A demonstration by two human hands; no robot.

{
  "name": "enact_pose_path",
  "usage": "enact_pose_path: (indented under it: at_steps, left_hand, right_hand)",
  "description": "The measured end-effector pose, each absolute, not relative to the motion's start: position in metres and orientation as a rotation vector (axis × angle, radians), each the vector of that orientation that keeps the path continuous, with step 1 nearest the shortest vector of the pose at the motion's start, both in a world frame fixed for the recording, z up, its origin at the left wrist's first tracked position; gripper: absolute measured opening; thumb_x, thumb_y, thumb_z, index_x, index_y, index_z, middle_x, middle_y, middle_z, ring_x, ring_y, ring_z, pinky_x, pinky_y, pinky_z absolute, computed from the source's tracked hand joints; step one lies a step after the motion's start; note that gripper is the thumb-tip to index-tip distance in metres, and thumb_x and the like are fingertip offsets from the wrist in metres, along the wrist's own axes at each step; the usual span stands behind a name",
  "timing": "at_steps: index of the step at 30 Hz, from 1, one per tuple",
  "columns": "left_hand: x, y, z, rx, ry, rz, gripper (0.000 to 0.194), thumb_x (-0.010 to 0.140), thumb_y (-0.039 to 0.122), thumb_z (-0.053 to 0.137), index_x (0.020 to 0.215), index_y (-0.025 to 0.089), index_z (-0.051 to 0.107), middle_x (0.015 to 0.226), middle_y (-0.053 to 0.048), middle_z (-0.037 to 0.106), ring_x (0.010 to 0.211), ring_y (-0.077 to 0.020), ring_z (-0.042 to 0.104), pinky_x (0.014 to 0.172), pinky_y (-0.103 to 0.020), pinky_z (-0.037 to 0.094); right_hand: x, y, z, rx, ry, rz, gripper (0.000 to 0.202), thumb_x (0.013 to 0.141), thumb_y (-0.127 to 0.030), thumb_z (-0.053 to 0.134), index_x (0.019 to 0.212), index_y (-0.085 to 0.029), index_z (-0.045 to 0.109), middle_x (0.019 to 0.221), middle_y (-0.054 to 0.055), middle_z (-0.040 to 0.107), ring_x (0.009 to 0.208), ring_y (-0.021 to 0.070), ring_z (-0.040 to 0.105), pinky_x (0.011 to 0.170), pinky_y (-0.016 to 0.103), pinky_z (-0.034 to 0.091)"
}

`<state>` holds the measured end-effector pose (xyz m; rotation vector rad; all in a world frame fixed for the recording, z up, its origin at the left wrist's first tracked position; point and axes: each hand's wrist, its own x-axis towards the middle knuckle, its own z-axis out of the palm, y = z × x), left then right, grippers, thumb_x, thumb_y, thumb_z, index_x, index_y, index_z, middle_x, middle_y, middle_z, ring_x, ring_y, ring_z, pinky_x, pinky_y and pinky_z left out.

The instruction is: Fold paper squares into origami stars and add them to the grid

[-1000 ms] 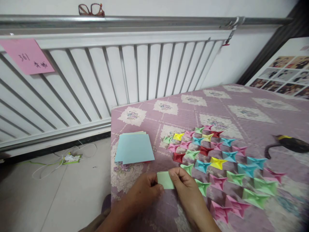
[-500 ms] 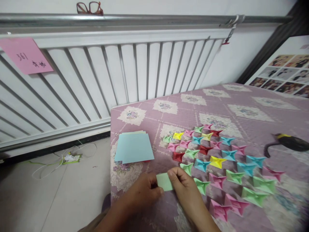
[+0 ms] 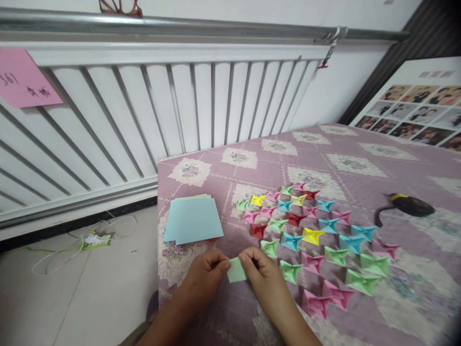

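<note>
A small folded piece of light green paper [image 3: 237, 270] is held between my two hands, just above the cloth near the front edge of the table. My left hand [image 3: 207, 271] pinches its left edge between thumb and fingers. On its right side, my right hand [image 3: 264, 274] grips it with the thumb on top. Right of my hands stand several folded paper shapes in rows, pink, green, blue, yellow and red, such as a green one [image 3: 290, 271] close to my right hand. A stack of square paper [image 3: 194, 218], light blue on top, lies beyond my left hand.
A purple patterned cloth [image 3: 262, 166] covers the table. A black object with a yellow band [image 3: 412, 204] lies at the right. Behind are a white radiator [image 3: 201, 105] and a photo board [image 3: 406, 108]. A power strip [image 3: 97, 240] with cables is on the floor.
My left hand has shifted its hold, its thumb and fingers now closing at the paper's upper left corner. The view has turned slightly right, so the surroundings appear further left.
</note>
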<state>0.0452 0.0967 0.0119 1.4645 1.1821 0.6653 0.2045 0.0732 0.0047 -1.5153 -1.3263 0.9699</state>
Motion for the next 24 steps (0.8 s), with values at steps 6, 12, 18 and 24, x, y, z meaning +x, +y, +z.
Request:
enact_pose_path:
  at_steps: [6,12,18,24]
  left_hand:
    - [0.0461,0.0981,0.0074,1.412,1.150,0.705,0.021,0.080,0.032,0.052,0.069,0.016,0.058,0.066,0.002,0.054,0.067,-0.0139,0.048,0.063,-0.024,0.035]
    - [0.0440,0.1001,0.0078,1.394,1.215,0.781,0.020,0.081,0.031,0.052,0.066,0.017,0.054,0.065,0.003,0.053,0.065,-0.0134,0.048,0.062,-0.024,0.035]
    - [0.0476,0.0975,0.0096,1.415,1.204,0.835,0.023,0.085,0.033,0.047,0.067,0.018,0.049,0.067,0.002,0.052,0.067,-0.0139,0.049,0.063,-0.024,0.036]
    - [0.0500,0.0963,0.0051,1.352,1.004,0.703,0.021,0.083,0.036,0.052,0.088,0.016,0.058,0.076,0.000,0.059,0.066,-0.0136,0.051,0.062,-0.025,0.039]
  right_hand:
    - [0.2048,0.0734,0.0051,-1.478,-1.277,1.059,0.033,0.083,-0.048,0.051,0.064,-0.021,0.047,0.058,-0.005,0.042,0.056,0.0127,0.039,0.051,0.023,0.033]
    - [0.2044,0.0747,0.0050,-1.487,-1.230,1.040,0.034,0.081,-0.049,0.052,0.063,-0.021,0.049,0.059,-0.004,0.044,0.057,0.0130,0.040,0.052,0.023,0.034]
    - [0.2012,0.0744,0.0089,-1.475,-1.123,1.079,0.036,0.079,-0.053,0.055,0.063,-0.021,0.050,0.058,-0.004,0.044,0.055,0.0126,0.039,0.050,0.023,0.033]
    - [0.1998,0.0750,0.0097,-1.435,-1.005,1.075,0.035,0.077,-0.054,0.058,0.065,-0.021,0.053,0.057,-0.004,0.047,0.053,0.0124,0.041,0.049,0.023,0.034]
